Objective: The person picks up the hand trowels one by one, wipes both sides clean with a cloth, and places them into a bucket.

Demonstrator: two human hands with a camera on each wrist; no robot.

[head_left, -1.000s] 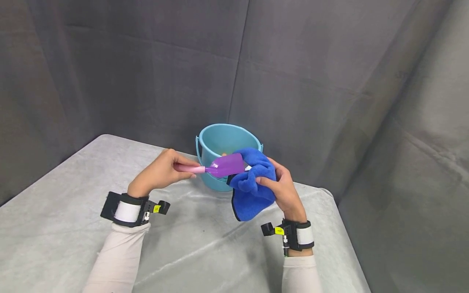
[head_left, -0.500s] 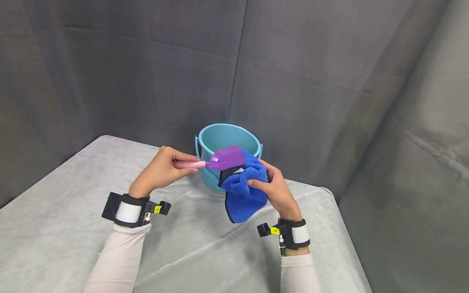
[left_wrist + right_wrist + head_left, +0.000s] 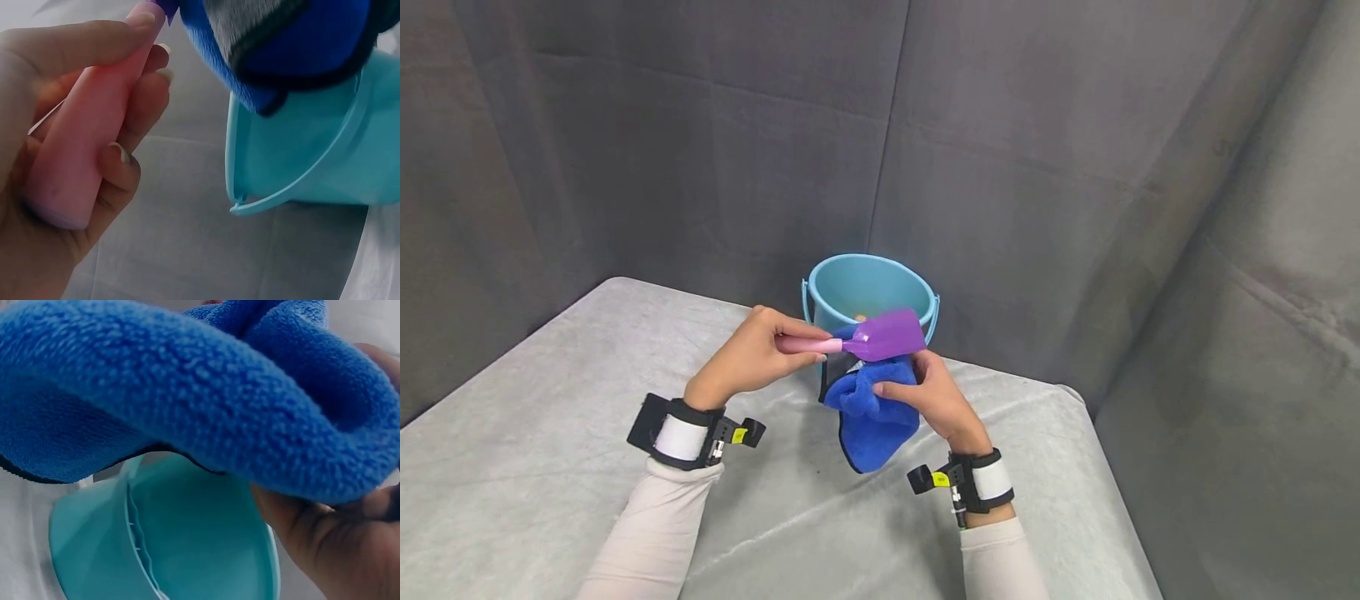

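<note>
My left hand (image 3: 752, 360) grips the pink handle (image 3: 81, 156) of a purple toy shovel (image 3: 887, 335), holding it level in front of a light blue bucket (image 3: 868, 287). My right hand (image 3: 925, 396) holds a bunched blue cloth (image 3: 872, 408) just under the shovel's blade. In the right wrist view the blue cloth (image 3: 206, 394) fills the top, with the bucket (image 3: 162, 544) below it. In the left wrist view the cloth (image 3: 294, 44) hangs over the bucket's side (image 3: 300, 162). A small orange thing lies inside the bucket (image 3: 859, 317).
A table with a wrinkled grey cover (image 3: 550, 433) carries the bucket near its far edge. Dark grey curtains (image 3: 1075, 167) close off the back and right. The table's right edge (image 3: 1112, 500) drops away close to my right arm.
Both hands have shifted: the right hand with the cloth moved left and down under the shovel blade, and the left hand with the shovel moved slightly right.
</note>
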